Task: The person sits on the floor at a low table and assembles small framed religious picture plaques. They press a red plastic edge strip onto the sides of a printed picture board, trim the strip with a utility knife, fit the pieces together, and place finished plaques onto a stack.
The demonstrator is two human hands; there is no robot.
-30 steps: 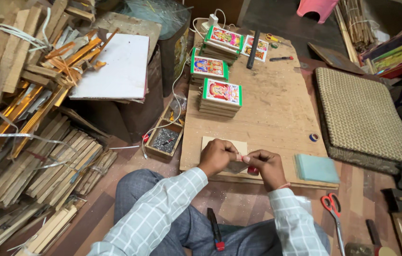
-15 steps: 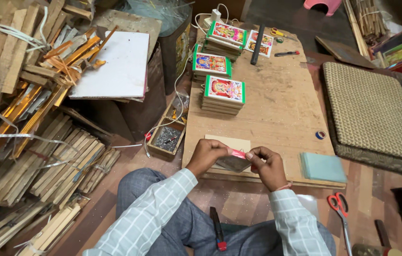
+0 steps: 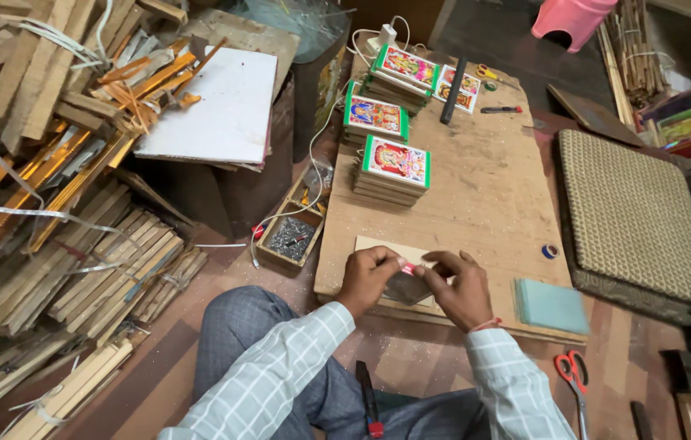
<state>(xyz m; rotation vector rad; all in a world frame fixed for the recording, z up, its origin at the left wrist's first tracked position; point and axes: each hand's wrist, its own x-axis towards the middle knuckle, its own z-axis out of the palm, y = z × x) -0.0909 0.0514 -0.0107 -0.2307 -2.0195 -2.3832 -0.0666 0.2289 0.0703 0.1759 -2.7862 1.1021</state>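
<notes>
My left hand [image 3: 368, 279] and my right hand [image 3: 461, 287] meet at the near edge of a low wooden board [image 3: 484, 187]. Together they hold a small dark flat piece [image 3: 406, 287] with a red strip along its top, fingers pinched on its upper edge. It rests over a pale thin panel [image 3: 386, 247] lying on the board. Three stacks of small framed colourful pictures [image 3: 394, 167] stand farther up the board. My legs in grey trousers sit below.
Piles of wooden strips [image 3: 52, 204] fill the left. A white sheet [image 3: 215, 106] lies on a box. A small tray of nails [image 3: 290, 238], teal square sheets [image 3: 551, 305], red scissors [image 3: 572, 373], a woven mat [image 3: 639, 212], a tape roll [image 3: 550, 251] surround the board.
The view has shifted slightly. My hands stay on the small piece and have moved a little closer together along its top edge.
</notes>
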